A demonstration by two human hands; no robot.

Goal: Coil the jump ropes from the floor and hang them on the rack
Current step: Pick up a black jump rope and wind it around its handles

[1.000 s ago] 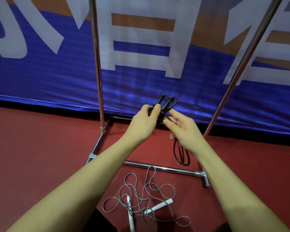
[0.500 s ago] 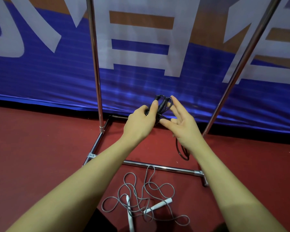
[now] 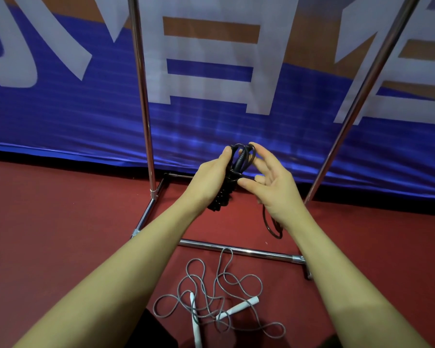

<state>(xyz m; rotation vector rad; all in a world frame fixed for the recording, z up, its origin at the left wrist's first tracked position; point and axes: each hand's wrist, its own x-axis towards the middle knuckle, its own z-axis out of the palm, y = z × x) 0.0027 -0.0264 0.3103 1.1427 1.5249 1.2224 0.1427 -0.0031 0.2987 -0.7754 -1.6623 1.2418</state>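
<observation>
The banner (image 3: 211, 126) carries large white characters, cropped by the frame; none can be read whole.

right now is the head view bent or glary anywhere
Head view: wide-angle bend leans the rack's right pole inward; a shiny streak runs along the base bar; soft sheen on the blue banner; the hands and black rope look sharp.
</observation>
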